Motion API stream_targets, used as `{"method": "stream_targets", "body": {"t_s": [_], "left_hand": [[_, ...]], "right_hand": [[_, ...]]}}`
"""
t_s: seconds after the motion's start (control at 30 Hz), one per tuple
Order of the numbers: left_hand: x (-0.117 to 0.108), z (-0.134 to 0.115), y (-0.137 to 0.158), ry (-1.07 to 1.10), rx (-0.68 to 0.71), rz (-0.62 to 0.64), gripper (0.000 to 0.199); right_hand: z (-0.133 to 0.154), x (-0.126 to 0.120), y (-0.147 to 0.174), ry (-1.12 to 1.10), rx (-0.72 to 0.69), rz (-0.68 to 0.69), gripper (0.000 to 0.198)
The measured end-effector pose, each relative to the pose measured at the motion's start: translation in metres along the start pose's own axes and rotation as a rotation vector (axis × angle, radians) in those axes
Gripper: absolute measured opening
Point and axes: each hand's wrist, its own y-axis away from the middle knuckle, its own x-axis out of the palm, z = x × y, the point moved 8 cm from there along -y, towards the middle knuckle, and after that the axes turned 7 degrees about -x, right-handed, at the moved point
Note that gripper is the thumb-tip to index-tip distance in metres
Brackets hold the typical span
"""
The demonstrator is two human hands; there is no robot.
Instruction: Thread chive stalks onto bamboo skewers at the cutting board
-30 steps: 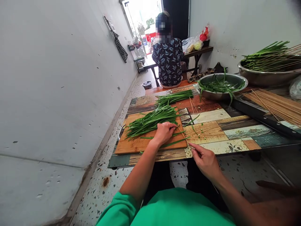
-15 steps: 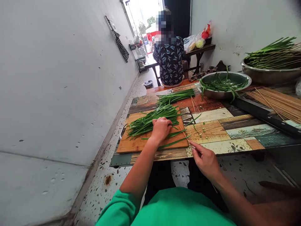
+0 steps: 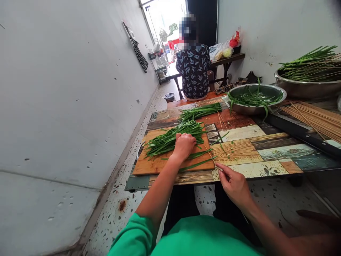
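Note:
A pile of garlic chives [image 3: 167,140] lies on a wooden cutting board [image 3: 145,167], with a few loose blades along the board's near right part. My left hand [image 3: 184,145] rests at the pile's near right edge, its fingers curled down into the chives; the fingertips are partly hidden. Just off the board's near right corner, my right hand [image 3: 234,185] pinches a thin bamboo skewer [image 3: 209,153] between thumb and fingers. The skewer's tip points up and left over the board, towards my left hand.
Behind the board lies another chive bundle [image 3: 201,111]. To the right stand a steel bowl [image 3: 255,111] of greens and a larger bowl [image 3: 301,87] of skewered green stalks. A large knife [image 3: 301,133] and many skewers [image 3: 317,115] lie nearby. A person [image 3: 194,73] sits beyond the table.
The whole view has shifted slightly down and to the right. Both hands keep nearly the same places, the left on the chives and the right holding the skewer.

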Motion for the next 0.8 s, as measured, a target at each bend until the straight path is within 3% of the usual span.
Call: {"method": "stream_targets", "body": {"t_s": [0.3, 0.8], "left_hand": [[-0.002, -0.011, -0.007, 0.106, 0.078, 0.03, 0.021], [0.006, -0.021, -0.01, -0.024, 0.101, 0.076, 0.024]], "right_hand": [[-0.001, -0.002, 0.003, -0.028, 0.035, 0.019, 0.038], [-0.003, -0.006, 0.001, 0.0, 0.051, -0.017, 0.04]]}}
